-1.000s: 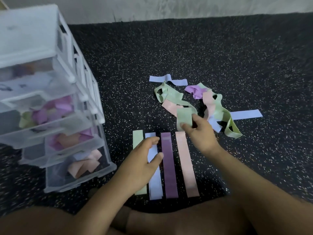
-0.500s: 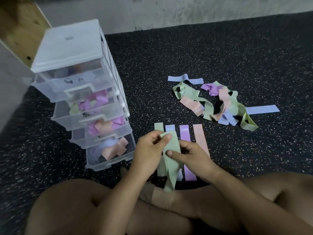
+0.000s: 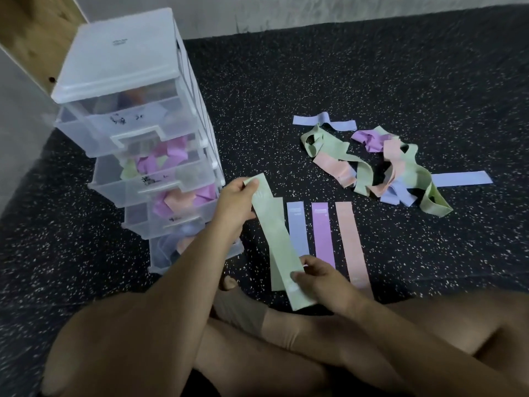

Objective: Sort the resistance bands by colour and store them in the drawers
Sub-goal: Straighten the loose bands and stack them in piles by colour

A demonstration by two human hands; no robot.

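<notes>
While the left hand (image 3: 236, 203) pinches its top end and the right hand (image 3: 320, 277) grips its lower end, the pale green band (image 3: 276, 233) stretches flat, slanted over the floor (image 3: 372, 67).

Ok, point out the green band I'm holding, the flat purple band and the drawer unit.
green band (image 3: 276, 233), head view, middle of the held strip
purple band (image 3: 323, 233), head view, middle of the flat strip
drawer unit (image 3: 120, 53), head view, centre of its white lid
</notes>
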